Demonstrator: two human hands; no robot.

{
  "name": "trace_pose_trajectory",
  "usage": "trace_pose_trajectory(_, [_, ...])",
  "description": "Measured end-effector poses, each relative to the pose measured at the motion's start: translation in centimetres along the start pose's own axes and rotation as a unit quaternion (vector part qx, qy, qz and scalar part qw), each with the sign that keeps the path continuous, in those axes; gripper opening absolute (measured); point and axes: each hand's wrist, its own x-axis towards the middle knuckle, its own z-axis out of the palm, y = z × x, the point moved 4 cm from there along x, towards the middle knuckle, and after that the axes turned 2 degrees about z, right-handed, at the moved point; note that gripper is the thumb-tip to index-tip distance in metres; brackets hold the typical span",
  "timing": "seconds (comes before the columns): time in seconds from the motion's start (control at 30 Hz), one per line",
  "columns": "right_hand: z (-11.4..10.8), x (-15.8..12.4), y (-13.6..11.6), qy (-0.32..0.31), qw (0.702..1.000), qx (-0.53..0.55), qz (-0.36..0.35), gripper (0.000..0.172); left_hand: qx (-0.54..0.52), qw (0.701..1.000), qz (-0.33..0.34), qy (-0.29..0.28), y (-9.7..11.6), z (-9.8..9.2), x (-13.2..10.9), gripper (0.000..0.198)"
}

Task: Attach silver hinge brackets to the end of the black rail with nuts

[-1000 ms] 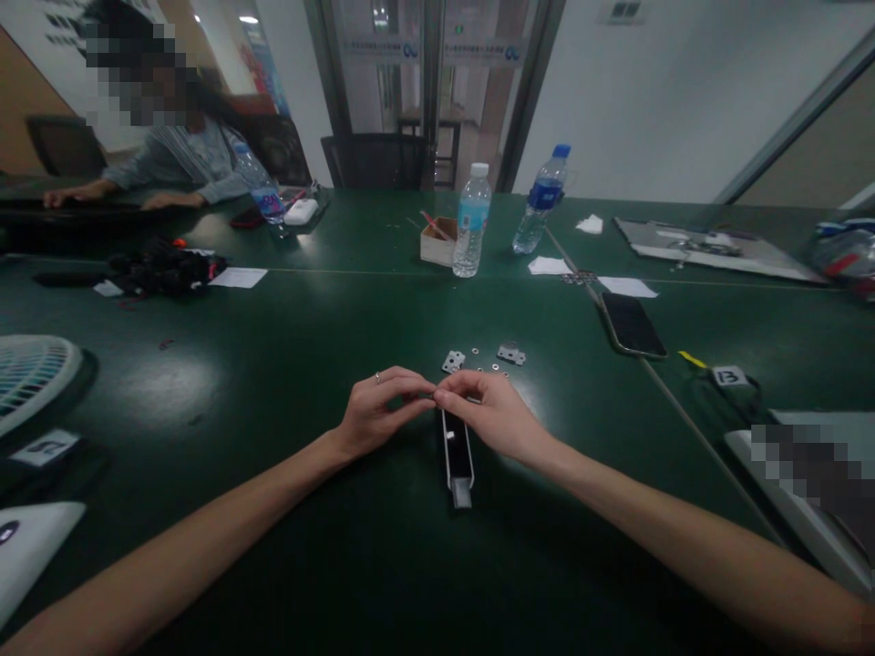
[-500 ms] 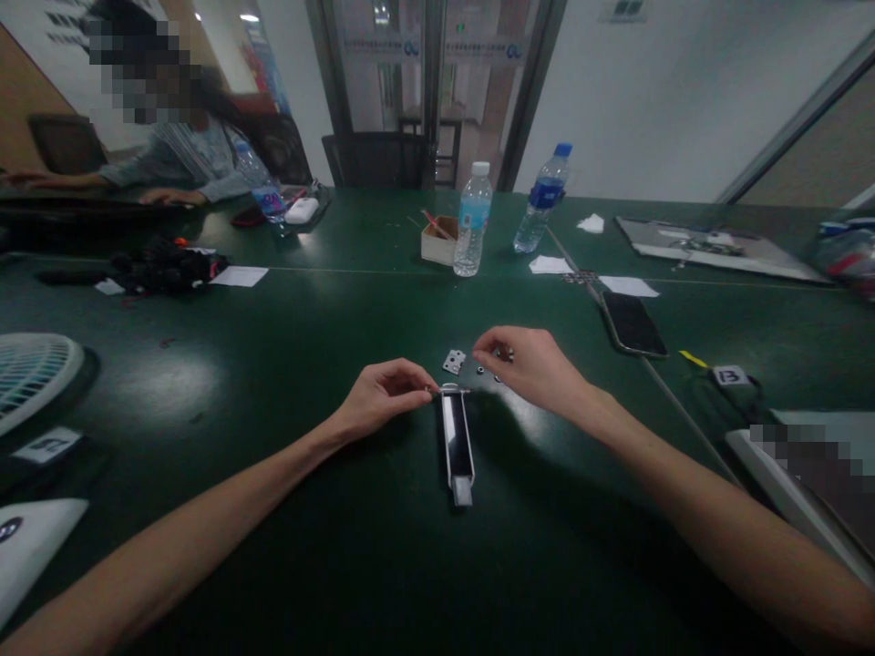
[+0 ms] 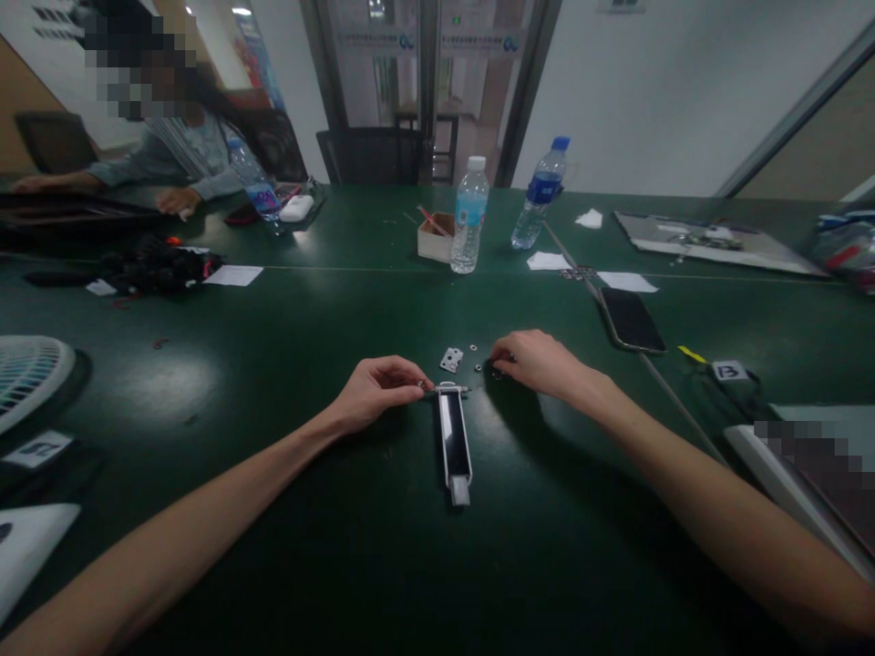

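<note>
A slim device with a long black face and a pale frame (image 3: 454, 437) lies on the dark green table. Across its far end runs a thin metal rod (image 3: 467, 391), sticking out on the right. At the rod's left end, my left hand (image 3: 375, 392) is closed in a pinch; its fingertips partly hide what they grip. My right hand (image 3: 543, 360) reaches down to the tabletop, fingers pinched together beside a few small nuts (image 3: 478, 368). What sits between those fingers is too small to make out. A flat metal plate with holes (image 3: 451, 360) lies just beyond the device.
Farther back stand a clear water bottle (image 3: 469, 219), a blue-capped bottle (image 3: 542, 196) and a small box (image 3: 436, 239). A phone (image 3: 630, 320) lies right of my right hand. A white basket (image 3: 31, 378) is at the left edge. Another person sits at the far left.
My right hand has lowered and shifted slightly right, down among the small nuts, uncovering a small ring near the plate. My left hand stays at the device's far end.
</note>
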Motion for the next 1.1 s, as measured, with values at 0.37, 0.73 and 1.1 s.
trace_pose_trajectory(0.37, [-0.9, 0.0, 0.3, 0.022, 0.999, -0.024, 0.012, 0.022, -0.007, 1.000, 0.001, 0.022, -0.4, -0.1, 0.1, 0.023])
trace_pose_trajectory(0.73, [0.6, 0.3, 0.1, -0.003, 1.000, -0.002, 0.007, 0.016, 0.004, 0.999, 0.009, 0.034, -0.7, -0.2, 0.1, 0.019])
trace_pose_trajectory(1.1, [-1.1, -2.0, -4.9, 0.015, 0.964, 0.237, -0.119, 0.013, 0.060, 0.996, 0.028, 0.051, 0.1, 0.2, 0.0, 0.022])
